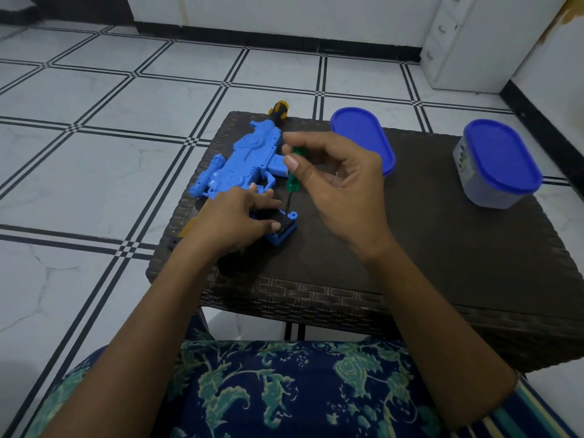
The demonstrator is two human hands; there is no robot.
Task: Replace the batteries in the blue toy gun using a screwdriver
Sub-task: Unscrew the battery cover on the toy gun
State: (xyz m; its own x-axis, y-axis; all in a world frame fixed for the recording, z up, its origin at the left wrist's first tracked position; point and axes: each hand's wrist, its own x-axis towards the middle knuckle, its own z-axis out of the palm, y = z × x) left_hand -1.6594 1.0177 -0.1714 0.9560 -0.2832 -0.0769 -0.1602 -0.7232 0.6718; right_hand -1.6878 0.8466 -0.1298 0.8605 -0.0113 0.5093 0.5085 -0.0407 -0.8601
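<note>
We are sitting at the table (410, 263). The gun (240, 162) is lying flat on its left part, with the grip (286, 231) pointing near to us. Our left hand (234, 222) is holding the grip, fingers curled on it. Our right hand (341, 191) is pinching the green screwdriver (292, 178), and its thin tip is poking down into the grip end. We are thinking the gun is light, hard and slippy, so holding it tight by the grip is best.

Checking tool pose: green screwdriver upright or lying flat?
Upright, slightly tilted: right hand pinches the screwdriver by its handle, tip down on the gun grip.
</note>
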